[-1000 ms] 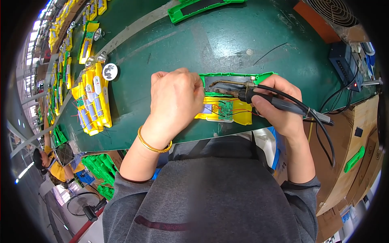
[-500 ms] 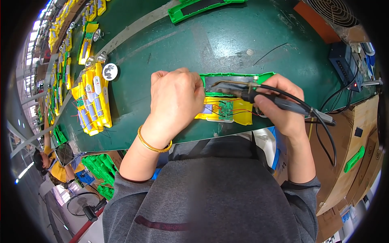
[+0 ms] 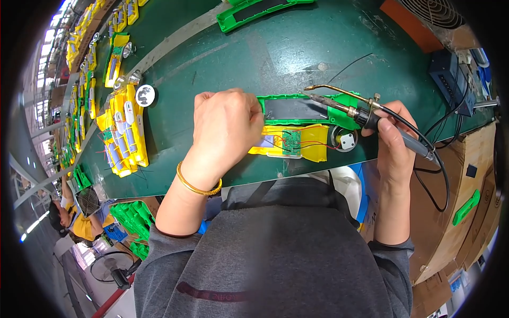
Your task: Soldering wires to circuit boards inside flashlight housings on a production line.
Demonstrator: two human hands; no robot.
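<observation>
- The green worktable (image 3: 169,127) is catching a pale glare.
- What are probably windows (image 3: 45,47) are glowing along the blurred left rim.
- A slim strip light (image 3: 33,225) is shining below them, at lower left.

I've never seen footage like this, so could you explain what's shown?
No robot: a person works bare-handed. The view looks down from a wide camera on their head, which bends straight edges. On the green table lie a green case, a yellow case with a circuit board, and more yellow cases at left. The right hand holds a soldering iron. The left hand is curled at the green case's left end; whether it holds anything is hidden.
</observation>
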